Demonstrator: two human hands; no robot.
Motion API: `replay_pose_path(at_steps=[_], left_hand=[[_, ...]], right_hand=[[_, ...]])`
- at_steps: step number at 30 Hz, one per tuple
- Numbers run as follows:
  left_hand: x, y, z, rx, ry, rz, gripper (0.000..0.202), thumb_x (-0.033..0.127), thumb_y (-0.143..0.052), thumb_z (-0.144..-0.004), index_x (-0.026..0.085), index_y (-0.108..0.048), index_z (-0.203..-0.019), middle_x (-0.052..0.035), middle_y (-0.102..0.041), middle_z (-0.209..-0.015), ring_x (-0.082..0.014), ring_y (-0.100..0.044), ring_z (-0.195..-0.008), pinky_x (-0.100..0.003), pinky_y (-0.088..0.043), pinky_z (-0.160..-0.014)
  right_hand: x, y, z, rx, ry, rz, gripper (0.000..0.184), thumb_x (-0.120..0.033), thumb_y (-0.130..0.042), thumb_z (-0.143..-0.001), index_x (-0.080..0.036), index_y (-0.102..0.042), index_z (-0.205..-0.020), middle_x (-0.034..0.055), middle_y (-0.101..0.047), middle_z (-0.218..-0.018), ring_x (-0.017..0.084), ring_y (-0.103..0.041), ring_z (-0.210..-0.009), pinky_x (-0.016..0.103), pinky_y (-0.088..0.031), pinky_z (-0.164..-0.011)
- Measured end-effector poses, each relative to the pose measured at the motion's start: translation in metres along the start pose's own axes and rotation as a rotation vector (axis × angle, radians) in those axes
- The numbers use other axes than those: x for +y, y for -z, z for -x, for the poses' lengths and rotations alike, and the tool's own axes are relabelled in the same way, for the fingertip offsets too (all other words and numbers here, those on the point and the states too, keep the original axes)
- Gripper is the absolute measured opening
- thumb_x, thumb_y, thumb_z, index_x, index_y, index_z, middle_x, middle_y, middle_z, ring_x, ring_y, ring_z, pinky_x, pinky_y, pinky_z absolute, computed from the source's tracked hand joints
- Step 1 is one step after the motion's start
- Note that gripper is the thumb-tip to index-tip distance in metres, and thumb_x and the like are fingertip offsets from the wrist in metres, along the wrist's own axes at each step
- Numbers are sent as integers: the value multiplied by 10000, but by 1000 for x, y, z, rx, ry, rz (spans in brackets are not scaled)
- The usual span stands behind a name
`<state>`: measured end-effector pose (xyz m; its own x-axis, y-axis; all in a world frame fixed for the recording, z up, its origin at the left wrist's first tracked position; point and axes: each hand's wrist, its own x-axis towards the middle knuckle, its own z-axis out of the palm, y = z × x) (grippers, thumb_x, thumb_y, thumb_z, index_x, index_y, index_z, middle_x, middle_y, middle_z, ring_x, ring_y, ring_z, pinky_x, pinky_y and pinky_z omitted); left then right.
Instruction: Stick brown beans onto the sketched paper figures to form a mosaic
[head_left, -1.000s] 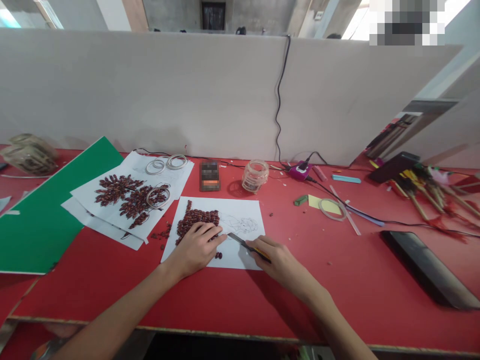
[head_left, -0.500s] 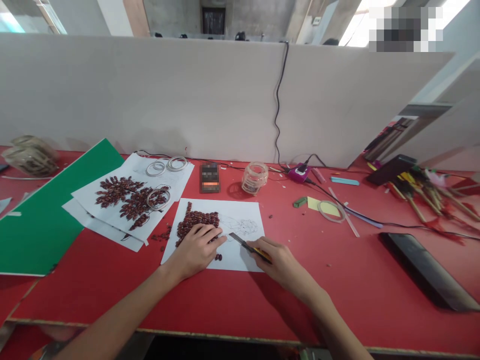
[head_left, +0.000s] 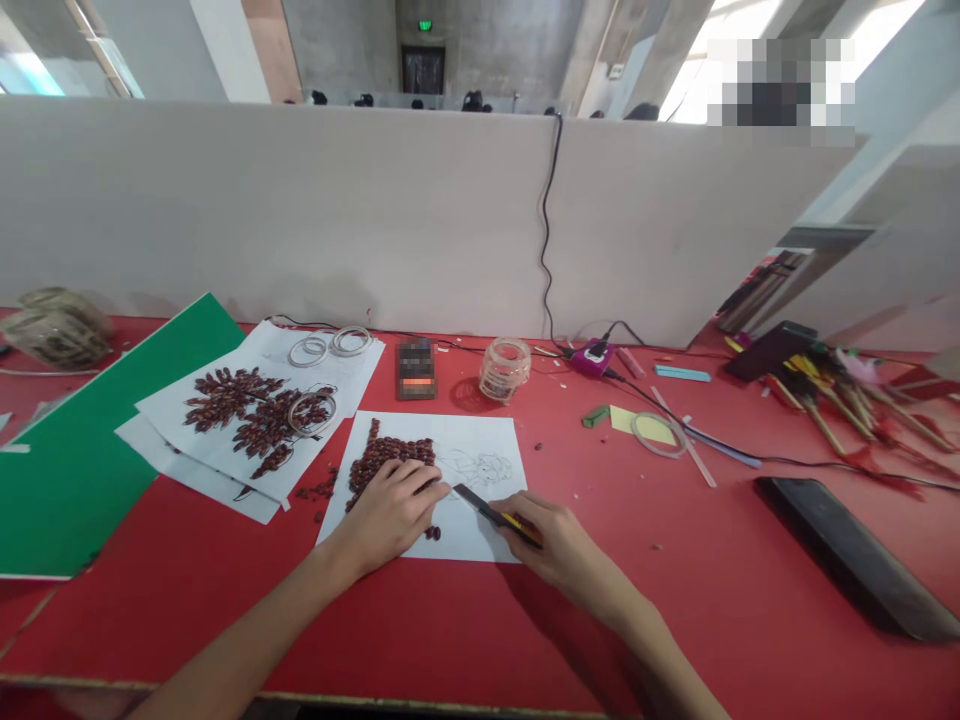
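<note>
My right hand (head_left: 544,535) grips a utility knife (head_left: 495,515) with a black and yellow handle, its blade out and pointing up-left toward my other hand. My left hand (head_left: 401,505) lies over the lower part of a patch of dark red-brown seeds (head_left: 390,453), fingers stretched to the right and somewhat apart. The fingertips are close to the blade's tip; whether they touch it is unclear. Beneath both hands is a white sheet of paper (head_left: 484,545) bearing a pencil drawing (head_left: 480,468). A few loose seeds (head_left: 433,533) rest below my left fingers.
To the left are sheets with a seed-covered plant picture (head_left: 232,395), tape rolls (head_left: 351,341) and a green board (head_left: 112,450). Behind the paper stand a phone-like device (head_left: 416,365) and a glass jar (head_left: 505,370). A purple power adapter (head_left: 592,358) and a black case (head_left: 855,560) lie right.
The whole view has shifted slightly, with the table lower in the picture. Both hands keep nearly the same pose, and the knife stays in my right hand beside my left fingertips.
</note>
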<state>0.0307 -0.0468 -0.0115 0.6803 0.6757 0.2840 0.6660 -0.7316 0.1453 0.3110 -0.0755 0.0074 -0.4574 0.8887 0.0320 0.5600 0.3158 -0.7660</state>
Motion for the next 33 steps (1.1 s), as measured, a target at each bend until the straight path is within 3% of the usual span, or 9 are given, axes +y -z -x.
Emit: replay_pose_path(at_steps=[24, 33], left_hand=[[-2, -3, 5, 28, -1, 0, 308, 124, -558, -989, 222, -639, -1270, -73, -662, -1323, -259, -575, -1195, -431, -438, -1000], [-1, -2, 4, 9, 15, 4, 317, 126, -573, -976, 227, -649, -1266, -67, -666, -1320, -257, -581, -1191, -433, -437, -1011]], right_hand=[[-2, 0, -2, 51, -4, -44, 244, -199, -562, -957, -239, -700, -1154, 59, -745, -1073, 191, -694, -932, 324, -547, -827], [-1, -1, -1, 14, -31, -22, 216, -222, -547, -979, -240, -693, -1137, 41, -728, -1028, 176, -669, -876, 285, -510, -774]])
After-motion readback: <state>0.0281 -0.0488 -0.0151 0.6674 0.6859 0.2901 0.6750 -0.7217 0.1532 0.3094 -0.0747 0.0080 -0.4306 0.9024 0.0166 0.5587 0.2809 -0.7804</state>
